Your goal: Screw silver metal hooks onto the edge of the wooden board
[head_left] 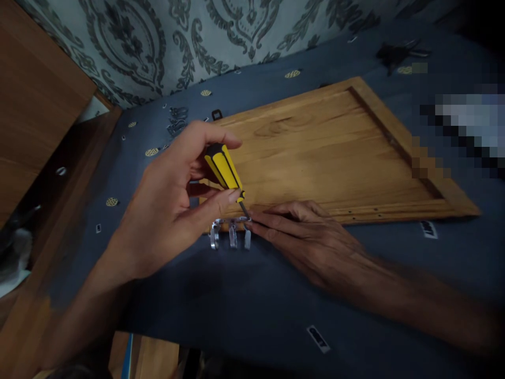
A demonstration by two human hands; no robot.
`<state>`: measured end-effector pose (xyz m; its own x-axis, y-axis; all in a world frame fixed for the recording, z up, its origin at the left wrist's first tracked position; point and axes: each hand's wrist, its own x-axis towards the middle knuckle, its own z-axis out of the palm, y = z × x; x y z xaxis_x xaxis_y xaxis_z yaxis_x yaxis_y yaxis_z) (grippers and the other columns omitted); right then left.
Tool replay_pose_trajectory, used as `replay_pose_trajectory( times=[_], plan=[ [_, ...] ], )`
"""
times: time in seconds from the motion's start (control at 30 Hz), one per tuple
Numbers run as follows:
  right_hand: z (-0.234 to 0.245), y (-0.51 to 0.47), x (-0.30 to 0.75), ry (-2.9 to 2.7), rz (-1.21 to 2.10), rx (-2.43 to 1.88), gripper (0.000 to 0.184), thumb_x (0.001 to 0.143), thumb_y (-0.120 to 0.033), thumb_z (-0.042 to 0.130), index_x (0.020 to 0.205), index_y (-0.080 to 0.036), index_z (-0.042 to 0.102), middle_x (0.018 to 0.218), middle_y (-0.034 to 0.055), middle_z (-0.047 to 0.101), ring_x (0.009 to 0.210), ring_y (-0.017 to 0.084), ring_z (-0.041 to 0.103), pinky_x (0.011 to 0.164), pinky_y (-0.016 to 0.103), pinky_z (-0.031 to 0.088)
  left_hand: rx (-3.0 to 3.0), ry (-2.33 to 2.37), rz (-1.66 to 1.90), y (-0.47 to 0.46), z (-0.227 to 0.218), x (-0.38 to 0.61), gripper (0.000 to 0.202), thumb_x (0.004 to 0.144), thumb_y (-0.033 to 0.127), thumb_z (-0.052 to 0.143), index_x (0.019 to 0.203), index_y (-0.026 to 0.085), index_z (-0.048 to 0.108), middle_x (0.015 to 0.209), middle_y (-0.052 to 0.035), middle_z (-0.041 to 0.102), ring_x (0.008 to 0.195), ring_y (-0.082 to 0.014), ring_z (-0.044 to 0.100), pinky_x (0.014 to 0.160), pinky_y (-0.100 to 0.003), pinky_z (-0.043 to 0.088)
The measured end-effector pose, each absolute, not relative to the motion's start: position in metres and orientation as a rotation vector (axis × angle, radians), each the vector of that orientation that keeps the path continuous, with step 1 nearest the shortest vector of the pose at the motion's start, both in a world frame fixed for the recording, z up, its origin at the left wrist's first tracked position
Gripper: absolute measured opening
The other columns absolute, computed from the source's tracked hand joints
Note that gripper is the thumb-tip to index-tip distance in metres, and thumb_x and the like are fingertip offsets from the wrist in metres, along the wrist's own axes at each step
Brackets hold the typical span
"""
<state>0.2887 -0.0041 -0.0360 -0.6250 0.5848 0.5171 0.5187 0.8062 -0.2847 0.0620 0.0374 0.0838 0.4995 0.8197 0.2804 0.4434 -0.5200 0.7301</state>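
Observation:
My left hand (169, 195) is closed around the yellow-and-black handle of a screwdriver (225, 167), its thumb low on the handle. The shaft slants down to the right end of a shiny metal hook rack (232, 234) with three hooks. That rack lies along the near edge of a framed wooden panel (292, 158), its hooks hanging past the edge. At the screwdriver tip, the fingertips of my right hand (311, 237) press together against the rack's end and panel edge. Whatever they pinch, perhaps a small fastener, is hidden.
More metal hooks (177, 121) lie left of the panel on the dark blue patterned cloth (252, 295). A small dark bracket (216, 114) sits at the panel's far edge. A black tool (402, 55) rests at the far right. Wooden furniture (47, 68) stands at the left.

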Motion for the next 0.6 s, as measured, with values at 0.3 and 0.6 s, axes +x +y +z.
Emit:
replay_pose_trajectory(
  times=[0.3, 0.6],
  plan=[
    [-0.0344, -0.0043, 0.2888, -2.41, 0.156, -0.836, 0.042, 0.103, -0.01, 0.044, 0.139, -0.016, 0.065, 0.138, 0.0097, 0.071, 0.117, 0.025, 0.064, 0.092, 0.042, 0.058, 2.18, 1.075, 0.956, 0.0377, 0.0809, 0.0672, 0.025, 0.083, 0.015, 0.078, 0.103, 0.022, 0.064, 0.081, 0.0013, 0.065, 0.067, -0.0145, 0.064, 0.059, -0.027, 0.059],
    [-0.0349, -0.0039, 0.2888, -2.396, 0.199, -0.842, 0.044, 0.101, -0.009, 0.045, 0.139, -0.017, 0.065, 0.137, 0.0096, 0.071, 0.116, 0.027, 0.065, 0.092, 0.042, 0.057, 2.157, 1.076, 0.896, 0.0389, 0.0805, 0.0634, 0.036, 0.083, 0.027, 0.084, 0.113, 0.022, 0.063, 0.093, -0.0022, 0.071, 0.075, -0.0178, 0.068, 0.061, -0.031, 0.057]
  ],
)
